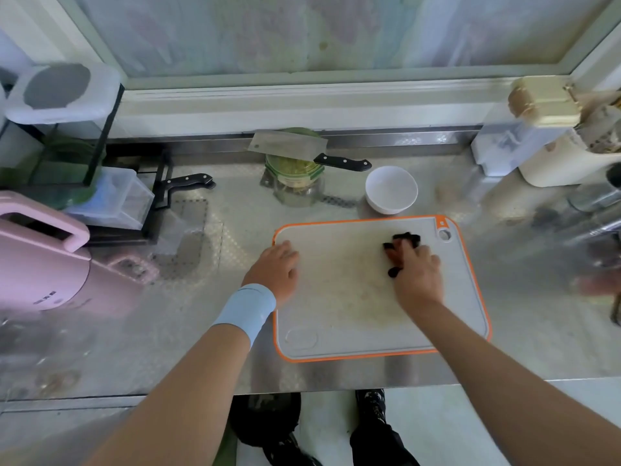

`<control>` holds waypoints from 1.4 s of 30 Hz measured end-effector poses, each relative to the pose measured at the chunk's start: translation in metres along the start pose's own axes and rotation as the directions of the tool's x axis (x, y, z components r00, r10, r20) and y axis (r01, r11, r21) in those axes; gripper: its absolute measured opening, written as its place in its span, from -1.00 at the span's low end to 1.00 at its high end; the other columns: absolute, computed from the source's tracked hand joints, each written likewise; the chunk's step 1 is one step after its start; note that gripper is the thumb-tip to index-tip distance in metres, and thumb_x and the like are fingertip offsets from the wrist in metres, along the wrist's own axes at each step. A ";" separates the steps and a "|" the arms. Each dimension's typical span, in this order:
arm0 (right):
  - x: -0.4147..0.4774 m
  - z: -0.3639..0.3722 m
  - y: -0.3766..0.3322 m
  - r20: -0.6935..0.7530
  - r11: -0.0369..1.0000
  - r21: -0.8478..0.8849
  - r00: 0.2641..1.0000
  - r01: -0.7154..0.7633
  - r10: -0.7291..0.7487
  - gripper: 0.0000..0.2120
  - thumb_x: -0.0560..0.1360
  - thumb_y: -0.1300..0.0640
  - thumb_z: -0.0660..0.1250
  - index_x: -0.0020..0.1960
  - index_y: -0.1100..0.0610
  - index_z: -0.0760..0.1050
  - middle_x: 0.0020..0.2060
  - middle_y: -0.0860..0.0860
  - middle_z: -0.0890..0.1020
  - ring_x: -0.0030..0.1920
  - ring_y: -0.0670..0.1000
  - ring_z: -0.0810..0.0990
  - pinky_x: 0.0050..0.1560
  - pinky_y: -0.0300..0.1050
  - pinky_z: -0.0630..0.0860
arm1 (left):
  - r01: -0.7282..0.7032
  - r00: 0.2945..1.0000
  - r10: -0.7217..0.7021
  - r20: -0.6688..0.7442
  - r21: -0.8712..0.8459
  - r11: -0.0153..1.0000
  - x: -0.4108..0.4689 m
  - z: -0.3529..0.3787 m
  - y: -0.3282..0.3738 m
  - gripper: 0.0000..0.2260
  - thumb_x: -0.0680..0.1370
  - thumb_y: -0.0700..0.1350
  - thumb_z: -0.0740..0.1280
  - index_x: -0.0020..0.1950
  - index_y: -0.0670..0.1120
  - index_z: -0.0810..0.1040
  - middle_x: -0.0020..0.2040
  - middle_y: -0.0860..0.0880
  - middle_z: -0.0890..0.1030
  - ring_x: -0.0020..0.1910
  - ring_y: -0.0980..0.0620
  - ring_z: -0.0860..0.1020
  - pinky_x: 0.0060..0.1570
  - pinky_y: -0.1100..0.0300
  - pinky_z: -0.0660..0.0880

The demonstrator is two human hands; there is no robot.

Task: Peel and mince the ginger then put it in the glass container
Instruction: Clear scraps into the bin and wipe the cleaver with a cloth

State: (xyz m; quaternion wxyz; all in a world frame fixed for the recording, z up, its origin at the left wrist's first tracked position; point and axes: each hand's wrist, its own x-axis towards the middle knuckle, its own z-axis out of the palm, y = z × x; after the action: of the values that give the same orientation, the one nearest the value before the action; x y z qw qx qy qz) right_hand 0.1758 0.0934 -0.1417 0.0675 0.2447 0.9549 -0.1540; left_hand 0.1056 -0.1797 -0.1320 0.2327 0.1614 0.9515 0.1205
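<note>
The left hand point(274, 269) is rested on the cutting board's point(336, 314) left edge, fingers loosely bent, nothing held. Minced ginger point(295, 166) is seen inside the glass container point(297, 193), with a cleaver point(289, 146) laid across it. A dark object point(405, 238), unidentifiable, is gripped by the right hand point(416, 270) on the board. The task is judged essentially complete.

The cleaver point(288, 147) lies across the glass container point(295, 188), bowl point(391, 190) right of it, cutting board point(336, 314) in front.

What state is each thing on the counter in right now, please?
cleaver: lying flat across the glass container
glass container: holds minced ginger
white bowl: upright, empty
cutting board: flat on the counter
left hand: rests on the board's left edge
right hand: grips a black object on the board
</note>
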 end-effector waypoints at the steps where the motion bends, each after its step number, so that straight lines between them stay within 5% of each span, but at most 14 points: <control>1: -0.014 0.009 -0.014 0.025 0.997 -0.005 0.997 0.075 -0.075 -0.40 0.46 0.27 0.28 0.48 0.06 0.30 0.32 0.17 0.38 0.13 0.24 0.36 0.08 0.09 0.43 | 0.002 1.000 -0.002 -0.002 -0.010 1.000 -0.001 0.001 0.000 -0.59 0.66 -0.11 0.07 0.52 -0.02 0.31 0.61 0.01 0.07 0.55 -0.07 0.08 0.49 0.08 0.15; 5: -0.089 0.044 -0.083 0.156 0.917 0.087 0.904 0.389 -0.398 -0.40 0.45 0.27 0.26 0.48 0.05 0.32 0.25 0.13 0.43 0.12 0.22 0.40 0.03 0.07 0.45 | -0.036 0.999 0.037 0.032 -0.013 0.999 -0.004 0.007 -0.007 -0.56 0.66 -0.13 0.06 0.57 -0.04 0.21 0.62 -0.01 -0.02 0.58 -0.04 0.00 0.52 0.09 0.08; 8: -0.103 0.047 -0.090 0.141 0.877 0.214 0.875 0.430 -0.463 -0.44 0.45 0.26 0.17 0.45 0.05 0.38 0.18 0.12 0.46 0.12 0.22 0.43 0.03 0.09 0.52 | -0.048 0.998 0.049 0.035 -0.039 0.998 -0.010 0.003 -0.010 -0.52 0.66 -0.20 0.05 0.60 -0.04 0.13 0.62 0.02 0.01 0.58 -0.01 0.00 0.53 0.12 0.03; 12: -0.055 0.014 -0.026 -0.141 0.965 0.224 0.984 0.137 -0.107 -0.44 0.42 0.26 0.13 0.40 0.02 0.43 0.08 0.13 0.47 0.09 0.23 0.43 0.03 0.10 0.51 | -0.099 0.992 0.090 -0.090 -0.100 0.990 -0.035 0.006 -0.010 -0.49 0.59 -0.34 0.09 0.55 -0.09 0.27 0.54 -0.02 0.27 0.52 -0.03 0.18 0.50 0.20 0.06; 16: -0.051 0.009 0.001 -0.030 0.985 0.076 0.988 -0.152 0.155 -0.41 0.46 0.34 0.16 0.47 0.04 0.33 0.23 0.16 0.40 0.12 0.24 0.36 0.07 0.09 0.43 | -0.080 0.997 0.076 -0.035 -0.160 0.984 -0.051 0.020 -0.010 -0.40 0.57 -0.39 0.06 0.59 -0.05 0.14 0.60 0.05 0.13 0.56 0.06 0.06 0.49 0.28 -0.05; 19: -0.095 0.040 -0.051 0.048 0.990 0.093 0.993 0.107 -0.112 -0.41 0.45 0.31 0.17 0.46 0.01 0.33 0.34 0.14 0.37 0.11 0.21 0.38 0.06 0.08 0.47 | -0.040 0.999 0.039 -0.009 -0.238 0.970 -0.050 0.018 -0.012 -0.42 0.59 -0.34 0.05 0.60 0.01 0.14 0.58 0.05 0.18 0.55 0.07 0.13 0.51 0.24 0.02; 22: -0.148 0.061 -0.102 0.146 0.907 0.169 0.900 0.386 -0.410 -0.44 0.46 0.28 0.21 0.44 0.02 0.35 0.22 0.10 0.44 0.10 0.20 0.41 0.06 0.13 0.50 | 0.014 0.999 0.003 0.047 -0.360 0.933 -0.051 0.012 -0.019 -0.47 0.64 -0.24 0.05 0.59 0.10 0.14 0.54 0.04 0.29 0.50 0.03 0.28 0.49 0.13 0.17; 24: -0.159 0.066 -0.113 0.166 0.876 0.240 0.871 0.418 -0.462 -0.46 0.49 0.24 0.22 0.45 0.01 0.34 0.20 0.08 0.44 0.15 0.18 0.42 0.08 0.09 0.51 | 0.042 0.997 -0.014 0.073 -0.392 0.919 -0.055 0.010 -0.022 -0.49 0.66 -0.20 0.04 0.58 0.15 0.12 0.51 0.07 0.34 0.47 0.02 0.33 0.46 0.12 0.22; 28: -0.100 0.043 -0.065 -0.156 0.902 0.380 0.975 0.207 -0.158 -0.45 0.48 0.28 0.18 0.44 -0.05 0.38 0.12 0.04 0.46 0.15 0.13 0.49 0.15 0.03 0.50 | 0.040 0.998 -0.017 0.063 -0.391 0.919 -0.062 0.011 -0.016 -0.49 0.65 -0.23 0.05 0.58 0.12 0.15 0.53 0.05 0.31 0.49 0.02 0.30 0.44 0.23 0.16; 31: -0.059 0.029 -0.025 -0.081 0.979 0.173 0.989 -0.108 0.123 -0.39 0.48 0.33 0.17 0.51 0.06 0.30 0.24 0.16 0.41 0.16 0.22 0.36 0.15 0.10 0.43 | 0.029 1.000 -0.029 0.004 -0.371 0.928 -0.062 0.013 -0.012 -0.44 0.63 -0.31 0.03 0.58 0.09 0.16 0.55 0.04 0.28 0.50 0.03 0.27 0.44 0.25 0.13; 33: -0.070 0.041 -0.043 -0.031 0.995 0.094 0.999 -0.036 0.039 -0.41 0.48 0.30 0.20 0.50 0.06 0.32 0.32 0.19 0.38 0.14 0.25 0.37 0.15 0.11 0.42 | 0.021 1.000 -0.024 -0.003 -0.385 0.923 -0.061 0.013 -0.013 -0.45 0.63 -0.32 0.03 0.58 0.06 0.18 0.54 0.03 0.29 0.49 0.03 0.28 0.44 0.25 0.13; 35: -0.105 0.060 -0.083 0.053 0.973 0.100 0.975 0.208 -0.214 -0.44 0.48 0.26 0.24 0.47 0.04 0.33 0.36 0.18 0.38 0.12 0.24 0.41 0.12 0.08 0.44 | 0.016 1.000 -0.011 0.016 -0.394 0.919 -0.059 0.014 -0.018 -0.46 0.62 -0.31 0.04 0.57 0.07 0.21 0.51 0.02 0.34 0.47 0.00 0.32 0.45 0.20 0.20; 38: -0.150 0.074 -0.130 0.228 0.864 0.184 0.835 0.468 -0.501 -0.49 0.49 0.22 0.20 0.42 -0.01 0.35 0.26 0.09 0.42 0.13 0.16 0.42 0.07 0.03 0.44 | 0.019 1.000 -0.014 0.015 -0.451 0.892 -0.058 0.010 -0.023 -0.43 0.59 -0.32 0.04 0.54 0.13 0.24 0.45 0.06 0.43 0.41 0.02 0.40 0.43 0.12 0.28; 42: -0.105 0.055 -0.131 -0.071 0.821 0.477 0.945 0.314 -0.320 -0.49 0.40 0.05 0.04 0.24 -0.06 0.57 0.03 0.04 0.52 0.07 0.15 0.53 0.13 0.00 0.50 | 0.000 0.983 -0.090 -0.159 -0.493 0.870 -0.056 -0.004 -0.032 -0.54 0.62 -0.28 0.05 0.47 0.05 0.39 0.36 0.00 0.51 0.35 0.01 0.44 0.36 0.24 0.28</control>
State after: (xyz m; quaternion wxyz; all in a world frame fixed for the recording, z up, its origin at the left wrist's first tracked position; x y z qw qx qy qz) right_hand 0.2058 -0.0805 -0.1379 -0.0161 0.0906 0.9130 -0.3974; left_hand 0.1428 -0.2302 -0.1156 0.1837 0.0635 0.9100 0.3662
